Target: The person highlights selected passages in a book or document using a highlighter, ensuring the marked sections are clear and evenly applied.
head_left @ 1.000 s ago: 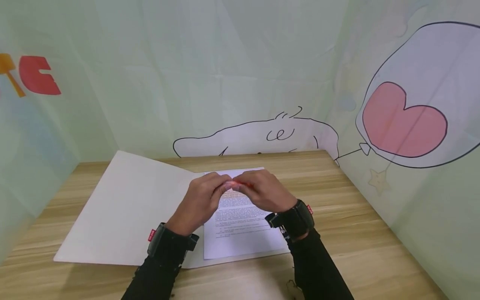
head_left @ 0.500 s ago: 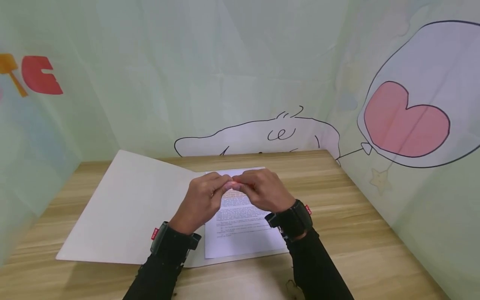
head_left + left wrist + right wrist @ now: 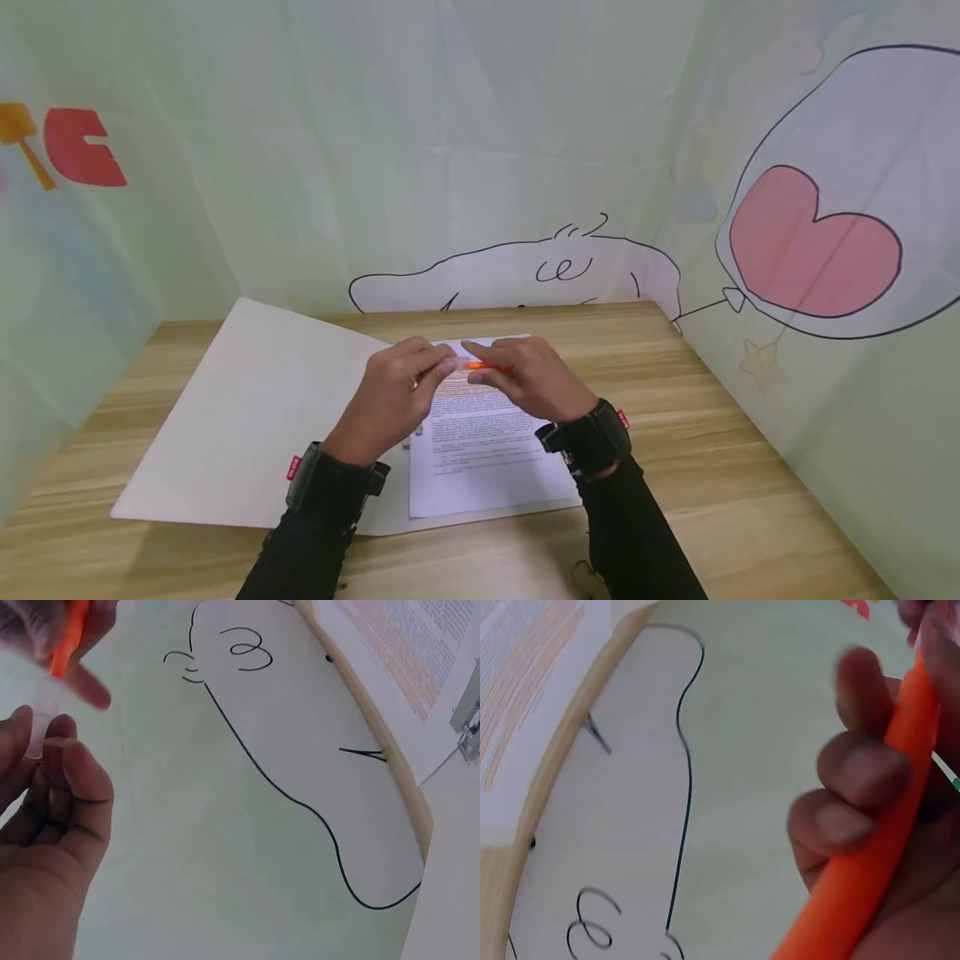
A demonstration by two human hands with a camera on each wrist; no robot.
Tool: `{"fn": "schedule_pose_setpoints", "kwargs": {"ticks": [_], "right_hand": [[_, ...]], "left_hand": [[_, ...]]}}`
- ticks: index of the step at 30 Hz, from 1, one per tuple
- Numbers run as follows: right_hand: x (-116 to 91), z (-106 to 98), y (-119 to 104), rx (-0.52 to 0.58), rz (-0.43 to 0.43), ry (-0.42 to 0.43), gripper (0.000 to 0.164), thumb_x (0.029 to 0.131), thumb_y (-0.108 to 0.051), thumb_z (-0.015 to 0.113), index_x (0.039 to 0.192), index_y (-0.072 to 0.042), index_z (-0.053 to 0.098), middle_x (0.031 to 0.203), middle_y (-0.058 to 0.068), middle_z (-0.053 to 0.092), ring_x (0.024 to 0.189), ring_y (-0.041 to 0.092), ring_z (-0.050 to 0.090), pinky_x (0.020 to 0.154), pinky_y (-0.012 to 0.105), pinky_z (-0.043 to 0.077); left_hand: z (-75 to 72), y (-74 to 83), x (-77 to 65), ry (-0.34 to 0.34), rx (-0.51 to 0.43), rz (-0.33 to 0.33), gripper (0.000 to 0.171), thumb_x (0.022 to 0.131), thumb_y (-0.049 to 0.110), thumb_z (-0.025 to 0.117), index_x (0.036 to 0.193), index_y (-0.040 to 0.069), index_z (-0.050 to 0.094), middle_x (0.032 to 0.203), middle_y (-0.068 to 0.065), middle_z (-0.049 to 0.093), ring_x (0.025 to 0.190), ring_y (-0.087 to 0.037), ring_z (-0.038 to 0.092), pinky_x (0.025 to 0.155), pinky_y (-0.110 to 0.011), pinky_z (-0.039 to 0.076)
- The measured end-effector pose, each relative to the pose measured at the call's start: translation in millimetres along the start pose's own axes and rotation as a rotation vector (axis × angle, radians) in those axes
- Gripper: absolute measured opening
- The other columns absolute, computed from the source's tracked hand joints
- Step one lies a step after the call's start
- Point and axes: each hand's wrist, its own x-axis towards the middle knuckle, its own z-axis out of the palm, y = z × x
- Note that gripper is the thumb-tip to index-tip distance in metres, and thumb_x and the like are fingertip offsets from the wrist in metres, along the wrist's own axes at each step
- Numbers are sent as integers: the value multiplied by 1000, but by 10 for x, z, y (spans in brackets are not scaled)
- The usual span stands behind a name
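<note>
- Noting, far left, red and orange printed shapes point(image 3: 84, 147) on the pale green fabric wall point(image 3: 300, 125).
- Seeing, next, a wide white folder cover point(image 3: 247, 425) opened out over the light wood-grain table point(image 3: 750, 508).
- Observing the left hand point(image 3: 393, 396) with thumb and fingertips drawn together, pinching a small translucent pinkish-white cap point(image 3: 46, 709).
- Finding metal clip hardware point(image 3: 469, 731) at the white sheet's edge, small and partly cut off in the left wrist view.
- Recording the white printed sheet point(image 3: 480, 492) below both hands, upper lines marked orange.
- Locating the bright orange smooth-barrelled pen point(image 3: 870, 862) raised over that sheet, narrow end at the cap; cannot tell whether inserted.
- Observing the right hand point(image 3: 536, 383) with fingers curled round the barrel, one finger extended clear.
- Noting, far right, a printed lilac balloon with pink heart point(image 3: 813, 242).
</note>
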Motion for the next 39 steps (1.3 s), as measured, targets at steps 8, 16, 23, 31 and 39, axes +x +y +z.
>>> {"fn": "schedule_pose_setpoints", "kwargs": {"ticks": [8, 16, 23, 31, 39], "right_hand": [[-133, -179, 246, -22, 155, -9, 60, 90, -8, 74, 144, -5, 50, 99, 14, 64, 80, 24, 55, 69, 32, 51], [-182, -286, 300, -6, 213, 109, 58, 89, 2, 72, 143, -4, 51, 105, 16, 60, 85, 28, 53, 70, 34, 47], [-142, -266, 241, 2, 202, 99, 53, 93, 3, 67, 142, 2, 49, 105, 17, 58, 83, 27, 50, 68, 32, 44], [-130, -268, 244, 0, 200, 139, 59, 90, 3, 71, 144, 2, 47, 97, 15, 59, 78, 25, 50, 65, 32, 44], [-128, -305, 290, 251, 248, 309, 57, 84, 4, 78, 129, 0, 43, 96, 14, 64, 74, 22, 65, 73, 32, 58]], "left_hand": [[-57, 189, -31, -266, 1, -125, 9, 90, 9, 73, 95, 4, 78, 83, -2, 71, 70, -14, 58, 63, -29, 56], [572, 906, -382, -745, 268, 153, 11, 80, 3, 74, 75, 12, 72, 68, 1, 64, 58, -10, 54, 52, -24, 49], [879, 1115, -571, -971, 317, 57, 20, 88, 10, 72, 68, 13, 70, 60, 2, 59, 50, -11, 45, 45, -25, 39], [950, 1128, -590, -1014, 407, 60, 20, 85, 14, 76, 65, 14, 70, 57, 4, 57, 48, -11, 46, 47, -27, 45], [560, 854, -319, -864, 231, -44, 55, 78, 63, 72, 95, 10, 71, 73, 1, 65, 63, -13, 58, 57, -31, 54]]}}
